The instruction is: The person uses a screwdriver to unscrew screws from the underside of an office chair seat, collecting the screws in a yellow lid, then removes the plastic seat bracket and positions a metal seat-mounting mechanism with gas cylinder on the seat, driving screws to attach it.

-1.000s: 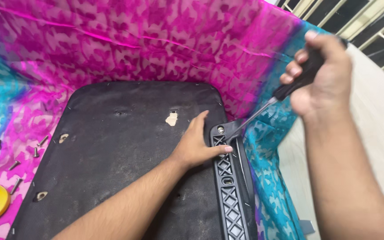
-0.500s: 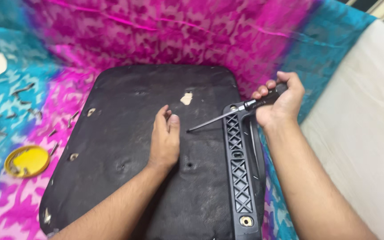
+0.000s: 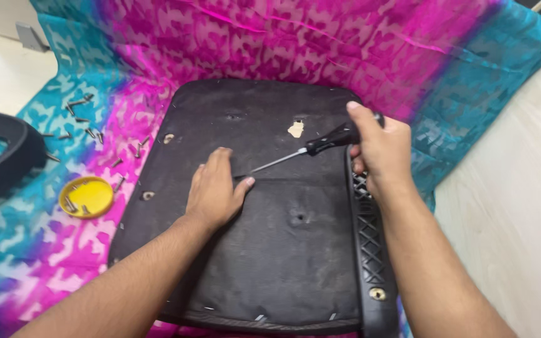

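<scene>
Our left hand (image 3: 215, 191) lies flat, fingers spread, on the black seat base (image 3: 252, 250). Our right hand (image 3: 377, 150) is clamped on the screwdriver (image 3: 311, 149), its tip beside the left thumb. Beyond lies the pink-and-teal cloth (image 3: 270, 44).

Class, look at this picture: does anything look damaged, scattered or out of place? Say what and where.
Yes. The black seat base has a torn patch showing pale material near its far edge. Loose screws lie scattered on the cloth at the left, though a few sit in the yellow lid.
</scene>
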